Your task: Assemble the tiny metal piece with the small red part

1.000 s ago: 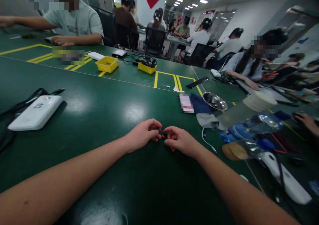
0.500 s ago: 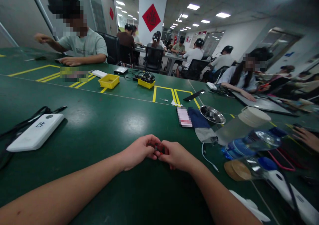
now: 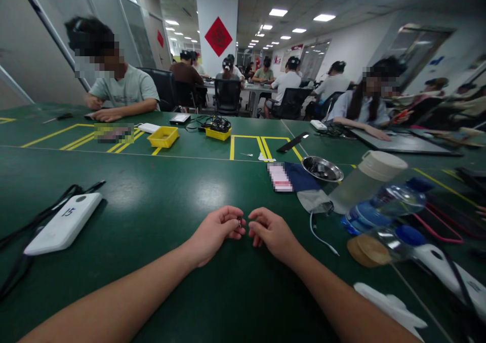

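Observation:
In the middle of the head view, my left hand is closed, with thumb and fingers pinching a small dark, shiny piece whose kind is too small to make out. Just to its right, a narrow gap away, is my right hand. Its fingers are curled in towards the thumb, and whatever they may hold is hidden. Both hands are just above the green table. Beyond my right hand lie a phone with a blurred screen and a dark blue and grey pouch.
At left is a white power bank with black cables. Right of me stand a steel bowl, a frosted bottle, a blue-labelled water bottle and a lying bottle. Yellow trays sit farther back. People sit across the table.
My hands have come slightly apart from touching; the small piece stays in the left fingers. A red bit seen between them no longer shows. The camera view has shifted a little.

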Motion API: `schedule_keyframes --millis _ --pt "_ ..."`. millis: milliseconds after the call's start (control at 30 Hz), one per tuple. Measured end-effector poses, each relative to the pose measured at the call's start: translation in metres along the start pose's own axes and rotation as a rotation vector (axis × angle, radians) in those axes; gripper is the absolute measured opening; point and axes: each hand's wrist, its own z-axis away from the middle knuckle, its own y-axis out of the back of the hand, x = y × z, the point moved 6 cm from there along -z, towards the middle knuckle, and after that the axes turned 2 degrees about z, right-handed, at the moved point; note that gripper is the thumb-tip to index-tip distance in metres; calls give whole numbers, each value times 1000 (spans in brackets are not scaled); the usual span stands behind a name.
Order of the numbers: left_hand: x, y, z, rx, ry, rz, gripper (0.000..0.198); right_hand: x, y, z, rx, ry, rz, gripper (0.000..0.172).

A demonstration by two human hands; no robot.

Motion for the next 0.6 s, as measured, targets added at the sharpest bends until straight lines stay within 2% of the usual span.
schedule_keyframes --millis 133,267,433,600 --pt "1 0 0 5 -3 -20 23 7 -2 -9 106 -70 -8 18" --pt "0 2 0 0 1 -17 21 6 0 -4 222 -10 36 18" --pt "0 0 -2 -43 -7 3 20 -7 -7 9 104 129 219 11" --pt "-2 0 -3 -18 -31 26 19 -9 -7 4 168 90 252 13"
